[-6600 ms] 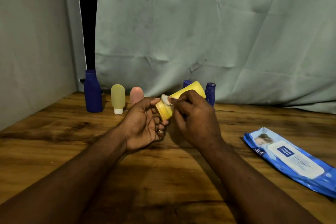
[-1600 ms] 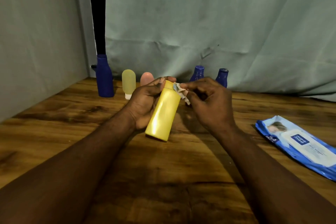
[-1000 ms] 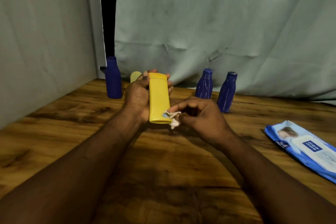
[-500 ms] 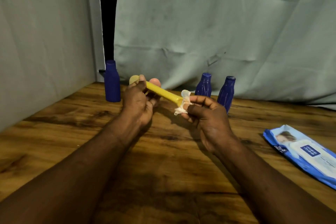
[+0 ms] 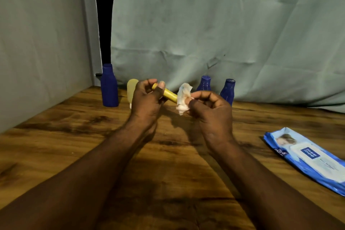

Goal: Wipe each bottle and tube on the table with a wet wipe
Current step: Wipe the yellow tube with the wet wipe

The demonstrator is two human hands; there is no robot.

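Note:
My left hand (image 5: 147, 101) grips a yellow tube (image 5: 168, 95) held above the wooden table (image 5: 168, 173), seen edge-on and pointing right. My right hand (image 5: 209, 106) pinches a crumpled white wet wipe (image 5: 183, 98) against the tube's right end. Behind my hands stand a tall blue bottle (image 5: 109, 86) at the back left, a pale yellow tube (image 5: 131, 87) partly hidden by my left hand, and two small blue bottles (image 5: 204, 83) (image 5: 228, 91) at the back.
A blue pack of wet wipes (image 5: 308, 158) lies flat at the table's right edge. A grey-green cloth (image 5: 205, 24) hangs behind the table and a grey wall (image 5: 41, 43) closes the left side.
The yellow tube has been turned from upright to nearly flat, edge-on. My right hand has slid the wipe along it to the right end. Both hands have risen slightly.

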